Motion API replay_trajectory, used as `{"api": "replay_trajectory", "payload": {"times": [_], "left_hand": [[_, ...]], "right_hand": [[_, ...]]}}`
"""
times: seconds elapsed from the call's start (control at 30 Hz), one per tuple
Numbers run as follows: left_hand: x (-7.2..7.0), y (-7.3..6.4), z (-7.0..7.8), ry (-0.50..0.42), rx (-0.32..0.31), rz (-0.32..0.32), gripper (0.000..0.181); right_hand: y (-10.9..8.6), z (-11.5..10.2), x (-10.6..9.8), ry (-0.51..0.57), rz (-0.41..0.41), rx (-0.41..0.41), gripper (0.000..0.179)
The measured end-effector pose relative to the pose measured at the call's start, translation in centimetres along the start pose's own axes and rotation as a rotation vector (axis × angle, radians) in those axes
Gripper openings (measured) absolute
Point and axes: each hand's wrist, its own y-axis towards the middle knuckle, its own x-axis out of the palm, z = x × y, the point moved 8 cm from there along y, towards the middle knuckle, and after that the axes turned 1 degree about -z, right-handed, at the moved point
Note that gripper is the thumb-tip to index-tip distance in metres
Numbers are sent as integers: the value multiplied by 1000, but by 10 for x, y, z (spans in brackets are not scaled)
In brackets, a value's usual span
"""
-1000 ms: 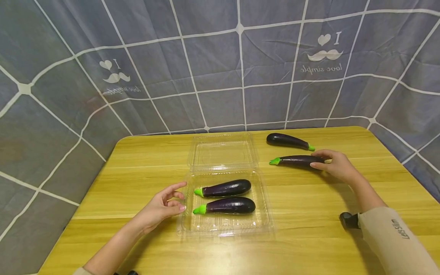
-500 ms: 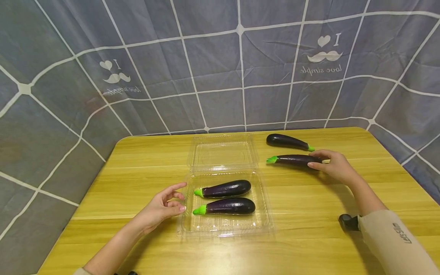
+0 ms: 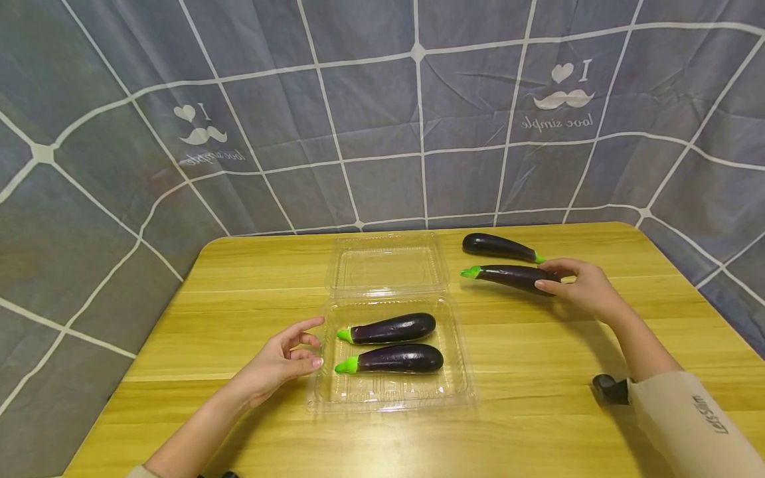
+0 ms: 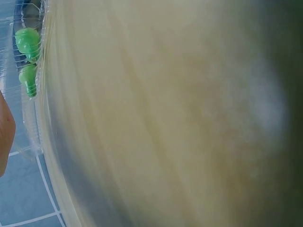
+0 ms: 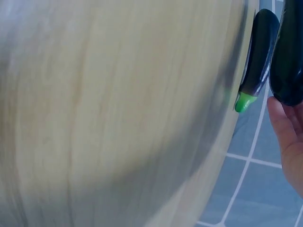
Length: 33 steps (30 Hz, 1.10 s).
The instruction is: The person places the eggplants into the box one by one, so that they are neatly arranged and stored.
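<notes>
Glossy eggplant (image 3: 515, 277) pinched by its blunt end towards the bench's far right corner

The right hand (image 3: 582, 289) has its fingers closed on the fat, rounded end, thumb on the near side. The green cap (image 3: 471, 273) points towards the left edge of the bench (image 3: 526, 411), and the cap end appears raised off the wood.

It should be light enough for one hand, stiff and smooth; the slick skin could slip or turn in so end-on a pinch. A hold around the middle would probably balance it better, and the cap looks the poorer place to grip. The body is purple-black and shiny, slimming towards the bright cap.

Just beyond it, near the far edge, lies a loose eggplant (image 3: 497, 245), cap towards the right edge. Mid-bench, a clear container (image 3: 370, 390) carries a farther eggplant (image 3: 394, 328) and a nearer eggplant (image 3: 400, 358), side by side, caps towards the left edge; its lid (image 3: 388, 265) lies folded back towards the far edge. The left hand (image 3: 281, 360) is beside the container's left rim, its fingers loosely bent and apart, holding nothing; whether they touch the rim I cannot tell.
</notes>
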Motion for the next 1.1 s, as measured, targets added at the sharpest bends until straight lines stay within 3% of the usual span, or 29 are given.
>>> {"api": "replay_trajectory", "payload": {"times": [1.1], "left_hand": [[1,-1,2,-1,6,-9,77]], "right_hand": [[-15,-51,0,73,48,-48,44]]}}
